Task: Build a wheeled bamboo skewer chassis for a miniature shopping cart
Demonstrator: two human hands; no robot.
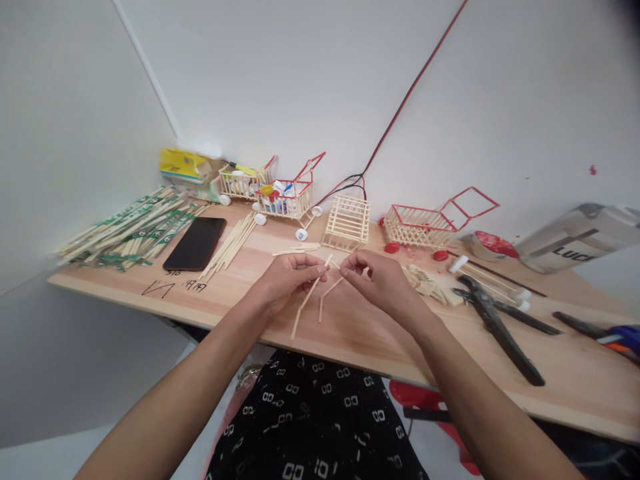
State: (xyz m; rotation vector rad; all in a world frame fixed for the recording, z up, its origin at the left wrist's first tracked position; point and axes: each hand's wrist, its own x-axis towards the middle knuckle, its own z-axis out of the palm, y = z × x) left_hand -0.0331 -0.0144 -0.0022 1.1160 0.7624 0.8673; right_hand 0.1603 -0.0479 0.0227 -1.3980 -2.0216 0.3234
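Observation:
My left hand [293, 277] is closed in a pinch on a thin, pale wooden stick [306, 300] with a bend in it, its lower end slanting towards the table edge. Close by on the right, my right hand [367, 277] pinches a short stick piece near the left hand's fingertips. Below the hands, a second bent stick [327, 295] runs up to the right fingers; whether they hold it I cannot tell. Just behind stands a small basket frame [347, 223] built of the same sticks. A few loose sticks [296, 249] lie behind my left hand.
Left: wrapped chopsticks [135, 230], a black phone [195, 244], bare sticks [230, 247]. Behind: small stick carts [285, 200], one red-trimmed [420, 225] at right. Right: wood scraps [427, 283], black-handled pliers [500, 327], a red-stained bowl [493, 247], a labelled bag [575, 243].

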